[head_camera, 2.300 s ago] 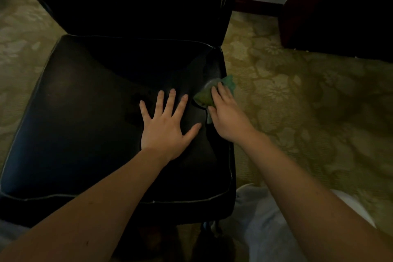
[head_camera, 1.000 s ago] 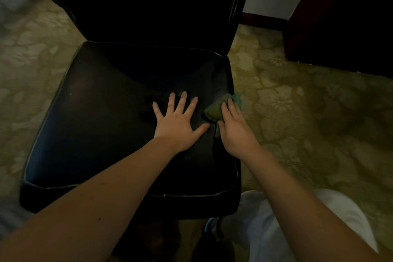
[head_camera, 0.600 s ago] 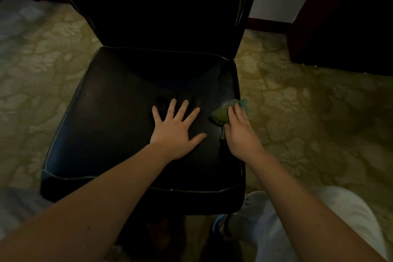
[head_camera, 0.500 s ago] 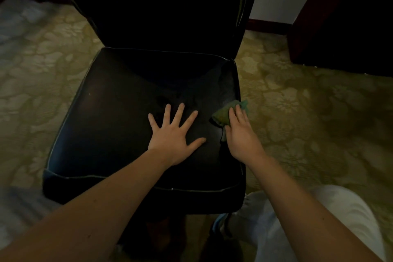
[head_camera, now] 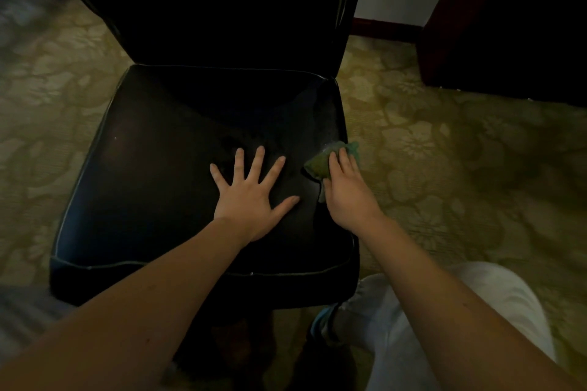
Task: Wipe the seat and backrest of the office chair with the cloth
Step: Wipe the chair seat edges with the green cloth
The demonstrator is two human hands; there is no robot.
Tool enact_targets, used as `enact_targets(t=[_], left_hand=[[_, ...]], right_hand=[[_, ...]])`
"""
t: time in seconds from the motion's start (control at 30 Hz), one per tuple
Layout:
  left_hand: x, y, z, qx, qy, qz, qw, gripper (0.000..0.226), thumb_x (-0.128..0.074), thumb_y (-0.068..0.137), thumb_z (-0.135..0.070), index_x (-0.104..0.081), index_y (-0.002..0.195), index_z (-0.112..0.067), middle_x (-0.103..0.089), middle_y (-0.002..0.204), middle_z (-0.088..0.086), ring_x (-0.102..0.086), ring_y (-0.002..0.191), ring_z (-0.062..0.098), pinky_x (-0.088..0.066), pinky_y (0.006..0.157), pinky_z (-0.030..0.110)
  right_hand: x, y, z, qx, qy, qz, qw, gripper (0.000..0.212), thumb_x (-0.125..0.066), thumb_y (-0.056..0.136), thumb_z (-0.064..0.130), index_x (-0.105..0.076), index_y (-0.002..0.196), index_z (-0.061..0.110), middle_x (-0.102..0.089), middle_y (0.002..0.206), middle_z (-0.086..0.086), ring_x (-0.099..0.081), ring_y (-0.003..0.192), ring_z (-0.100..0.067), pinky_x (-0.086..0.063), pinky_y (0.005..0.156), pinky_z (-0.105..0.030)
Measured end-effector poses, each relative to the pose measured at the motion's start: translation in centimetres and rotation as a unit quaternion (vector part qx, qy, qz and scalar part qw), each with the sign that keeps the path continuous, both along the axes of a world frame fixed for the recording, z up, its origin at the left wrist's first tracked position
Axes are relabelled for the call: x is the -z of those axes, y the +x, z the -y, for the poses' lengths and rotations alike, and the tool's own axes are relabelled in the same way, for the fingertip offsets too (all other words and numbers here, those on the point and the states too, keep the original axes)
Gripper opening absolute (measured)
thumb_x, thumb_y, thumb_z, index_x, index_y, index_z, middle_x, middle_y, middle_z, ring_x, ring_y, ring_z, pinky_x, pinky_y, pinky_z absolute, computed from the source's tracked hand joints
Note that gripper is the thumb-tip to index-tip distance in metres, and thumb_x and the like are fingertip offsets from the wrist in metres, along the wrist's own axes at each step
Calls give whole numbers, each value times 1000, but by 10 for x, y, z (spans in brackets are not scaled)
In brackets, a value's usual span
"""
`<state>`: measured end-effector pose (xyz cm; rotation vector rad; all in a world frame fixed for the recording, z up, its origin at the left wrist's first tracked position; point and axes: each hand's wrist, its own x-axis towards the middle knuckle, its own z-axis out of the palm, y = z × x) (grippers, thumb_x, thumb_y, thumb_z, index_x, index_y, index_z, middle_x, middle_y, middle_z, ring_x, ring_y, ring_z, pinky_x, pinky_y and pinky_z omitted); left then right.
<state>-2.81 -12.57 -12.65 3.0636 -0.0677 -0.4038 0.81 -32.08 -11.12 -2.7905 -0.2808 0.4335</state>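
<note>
My left hand [head_camera: 251,200] lies flat w/ fingers spread on the seat [head_camera: 152,168], prob. to steady the chair. My right hand [head_camera: 347,194] presses the green cloth [head_camera: 317,165] onto the seat's right edge w/ straight fingers, no pinch, holding nothing else. Backrest [head_camera: 206,9] not yet reached.

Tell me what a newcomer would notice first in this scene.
Two bare hands on the black seat stand out. The left hand lies flat with fingers spread near the middle, and the right hand presses a green cloth at the seat's right edge. Behind them rises the dark backrest, and a pale floral carpet surrounds the chair.
</note>
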Motion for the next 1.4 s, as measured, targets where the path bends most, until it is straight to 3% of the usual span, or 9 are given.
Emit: enact_targets(t=[0.23,0.53,0.8,1.0,1.13,1.4], left_hand=[[3,0,3,-6,4,9,1000,84,-2,84,-85,19,154,-45,19,167,-1,17,153,37,2,114,75],[3,3,7,-11,-1,12,1000,84,-2,84,-85,17,155,-44,18,168,-1,17,153,37,1,113,76],[3,1,5,-4,6,10,1000,85,-1,83,-85,19,154,-44,19,167,0,18,152,37,1,113,76],[1,2,4,0,11,0,1000,83,-2,85,-85,20,154,-44,19,167,0,18,152,37,1,114,75],[1,2,6,-6,7,5,1000,83,-3,86,-84,19,155,-43,19,167,-1,18,152,37,1,113,76],[1,3,6,-10,9,-2,1000,84,-2,84,-85,20,154,-43,22,167,-1,19,152,36,-1,113,76]], right_hand=[[0,-25,5,-36,-15,2,999,59,-27,108,26,-2,158,7,9,166,-10,10,152,-25,-3,124,-37],[5,-1,3,-35,6,10,999,61,-31,107,33,-6,158,10,5,166,-10,7,153,-26,-4,124,-41],[8,-32,6,-53,13,16,998,69,-27,104,52,-2,159,19,12,166,-6,15,152,-22,4,123,-39],[6,0,17,-86,27,-2,996,58,-25,107,40,-5,159,25,9,167,0,14,152,-21,1,124,-38],[7,12,13,-66,-13,4,998,61,-24,106,44,3,158,29,15,166,1,17,151,-27,-1,123,-45],[14,-7,16,-59,11,-1,998,68,-27,105,50,7,158,25,17,165,-3,15,151,-30,-3,124,-48]])
